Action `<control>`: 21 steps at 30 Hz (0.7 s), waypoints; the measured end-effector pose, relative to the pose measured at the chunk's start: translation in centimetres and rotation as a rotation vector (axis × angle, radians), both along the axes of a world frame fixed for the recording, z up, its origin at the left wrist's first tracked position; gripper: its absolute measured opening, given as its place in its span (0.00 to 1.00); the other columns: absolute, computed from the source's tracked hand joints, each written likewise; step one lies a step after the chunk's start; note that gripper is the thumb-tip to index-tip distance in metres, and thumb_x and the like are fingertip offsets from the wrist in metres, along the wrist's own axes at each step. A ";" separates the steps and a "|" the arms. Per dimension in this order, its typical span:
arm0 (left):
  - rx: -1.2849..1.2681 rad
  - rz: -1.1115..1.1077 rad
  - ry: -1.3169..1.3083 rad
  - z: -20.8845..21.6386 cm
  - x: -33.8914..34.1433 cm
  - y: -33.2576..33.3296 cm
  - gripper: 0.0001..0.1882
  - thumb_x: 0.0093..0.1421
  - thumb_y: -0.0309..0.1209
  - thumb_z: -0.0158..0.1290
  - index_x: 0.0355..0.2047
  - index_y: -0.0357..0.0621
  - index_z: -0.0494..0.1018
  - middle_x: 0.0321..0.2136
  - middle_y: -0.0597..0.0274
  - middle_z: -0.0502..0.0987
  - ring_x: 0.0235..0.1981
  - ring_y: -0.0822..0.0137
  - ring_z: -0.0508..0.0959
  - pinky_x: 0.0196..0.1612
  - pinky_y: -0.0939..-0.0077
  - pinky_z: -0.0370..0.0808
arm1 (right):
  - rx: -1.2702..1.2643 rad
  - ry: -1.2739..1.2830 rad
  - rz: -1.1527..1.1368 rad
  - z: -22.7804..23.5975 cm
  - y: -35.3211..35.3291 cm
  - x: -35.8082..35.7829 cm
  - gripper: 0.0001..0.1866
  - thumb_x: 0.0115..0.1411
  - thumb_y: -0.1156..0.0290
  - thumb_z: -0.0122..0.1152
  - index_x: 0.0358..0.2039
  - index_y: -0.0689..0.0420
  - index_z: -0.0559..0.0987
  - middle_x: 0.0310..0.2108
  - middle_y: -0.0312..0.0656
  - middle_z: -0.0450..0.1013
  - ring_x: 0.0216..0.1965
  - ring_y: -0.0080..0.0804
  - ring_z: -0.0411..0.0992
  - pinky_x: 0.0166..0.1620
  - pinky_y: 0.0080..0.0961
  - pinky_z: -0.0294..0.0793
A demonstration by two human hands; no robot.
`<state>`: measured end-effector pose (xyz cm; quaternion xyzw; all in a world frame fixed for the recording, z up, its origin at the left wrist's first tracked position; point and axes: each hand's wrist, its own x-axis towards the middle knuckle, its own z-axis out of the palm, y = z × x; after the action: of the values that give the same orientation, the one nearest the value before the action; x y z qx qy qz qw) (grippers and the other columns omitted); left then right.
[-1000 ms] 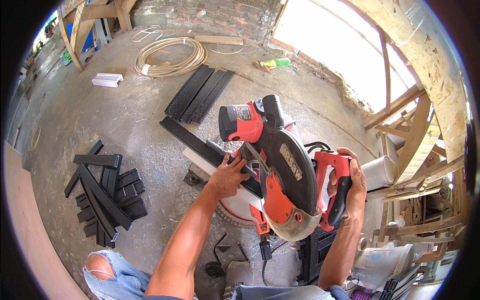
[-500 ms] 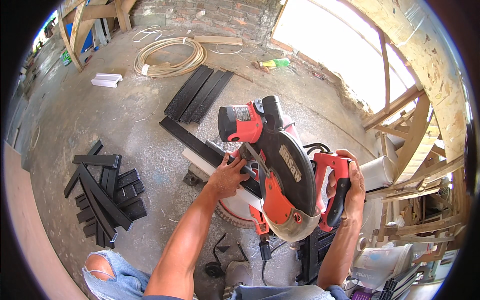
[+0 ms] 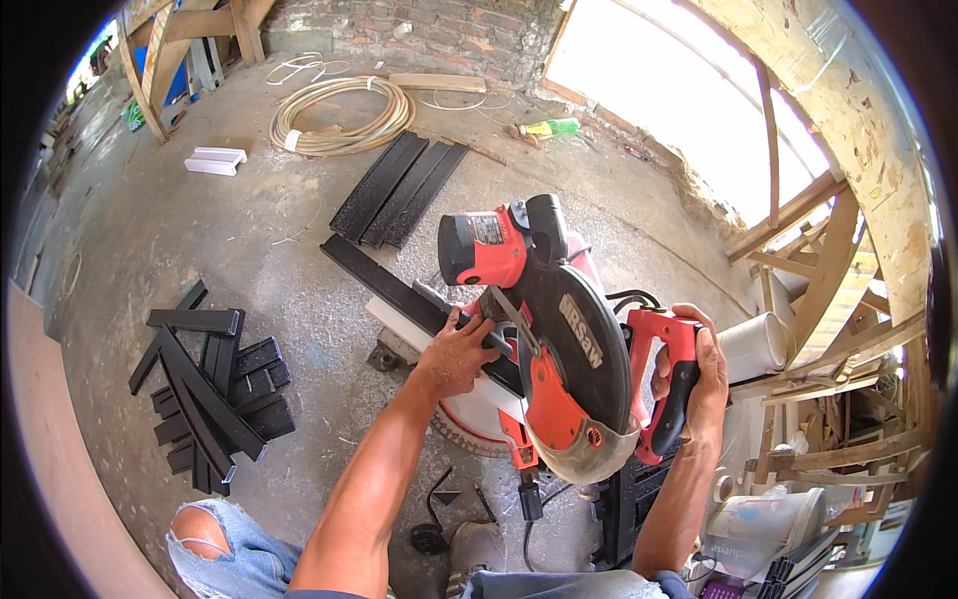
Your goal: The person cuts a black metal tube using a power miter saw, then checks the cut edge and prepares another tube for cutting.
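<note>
A red and black miter saw (image 3: 574, 324) stands on the floor before me, its round black blade guard facing up. My right hand (image 3: 708, 377) is wrapped round the saw's red and black handle (image 3: 671, 404). A long black profile bar (image 3: 381, 284) lies across the saw, sticking out to the far left alongside a white strip (image 3: 391, 321). My left hand (image 3: 457, 355) presses the bar near the blade guard, its fingers curled over it. The blade and the bar's near end are hidden under the guard.
Cut black pieces (image 3: 205, 389) lie piled at the left. Beyond the saw are more black lengths (image 3: 394, 190), a coiled hose (image 3: 344, 115) and a white profile offcut (image 3: 216, 161). A white bucket (image 3: 763, 529) and wooden framing (image 3: 833, 270) stand at the right.
The view has shifted very slightly. Both hands, the saw and the black bar keep their places.
</note>
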<state>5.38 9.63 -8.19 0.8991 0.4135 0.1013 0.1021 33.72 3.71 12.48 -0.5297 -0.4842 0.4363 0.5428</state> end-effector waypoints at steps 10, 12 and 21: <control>-0.015 -0.002 0.020 0.1 0.1 0.1 0.21 0.49 0.37 0.70 0.46 0.59 0.83 0.63 0.52 0.65 0.71 0.52 0.59 0.73 0.31 0.49 | 0.013 0.034 0.003 -0.3 -0.2 0.0 0.28 0.74 0.47 0.48 0.61 0.58 0.71 0.19 0.36 0.69 0.14 0.21 0.65 0.18 0.19 0.67; -0.011 -0.001 0.032 0.3 0.1 0.1 0.21 0.49 0.38 0.70 0.46 0.59 0.83 0.62 0.52 0.65 0.71 0.52 0.59 0.73 0.32 0.49 | 0.017 0.032 0.004 -0.3 -0.3 0.1 0.28 0.74 0.47 0.48 0.60 0.59 0.71 0.19 0.36 0.69 0.14 0.21 0.65 0.18 0.19 0.66; -0.032 -0.002 0.077 0.9 0.2 0.1 0.25 0.49 0.35 0.70 0.50 0.61 0.82 0.61 0.56 0.64 0.70 0.55 0.61 0.73 0.34 0.52 | 0.021 0.025 -0.005 -0.4 -0.4 0.1 0.28 0.74 0.48 0.48 0.60 0.59 0.71 0.18 0.36 0.69 0.14 0.21 0.66 0.18 0.19 0.67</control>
<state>5.57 9.74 -7.32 0.9009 0.4180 0.0596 0.1006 33.85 3.32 12.04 -0.5197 -0.4804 0.4365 0.5555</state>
